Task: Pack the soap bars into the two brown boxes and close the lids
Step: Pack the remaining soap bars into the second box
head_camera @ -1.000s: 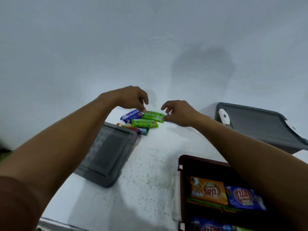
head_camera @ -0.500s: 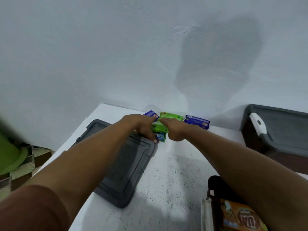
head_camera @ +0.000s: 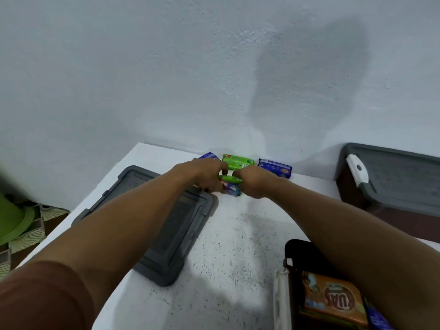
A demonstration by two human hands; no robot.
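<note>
My left hand point(head_camera: 206, 175) and my right hand point(head_camera: 252, 182) grip a small stack of soap bars from both sides: a green bar point(head_camera: 229, 179) on top and a blue-red one point(head_camera: 230, 188) under it. Behind them by the wall lie a green soap bar point(head_camera: 237, 161), a blue soap bar point(head_camera: 275, 167) and part of another blue one point(head_camera: 209, 156). An open brown box point(head_camera: 300, 258) at the lower right holds an orange soap bar point(head_camera: 333, 301). A second brown box point(head_camera: 404, 220) with a grey lid point(head_camera: 400, 177) on it stands at the right.
A loose grey lid point(head_camera: 166, 225) lies flat on the white speckled table point(head_camera: 233, 253), left of centre under my left forearm. The white wall rises right behind the soaps. Off the table's left edge sits a green object point(head_camera: 12, 222) on a patterned floor.
My hands have come down from above the pile and closed in on the stacked bars from both sides. The view has dropped lower and shifted left.
</note>
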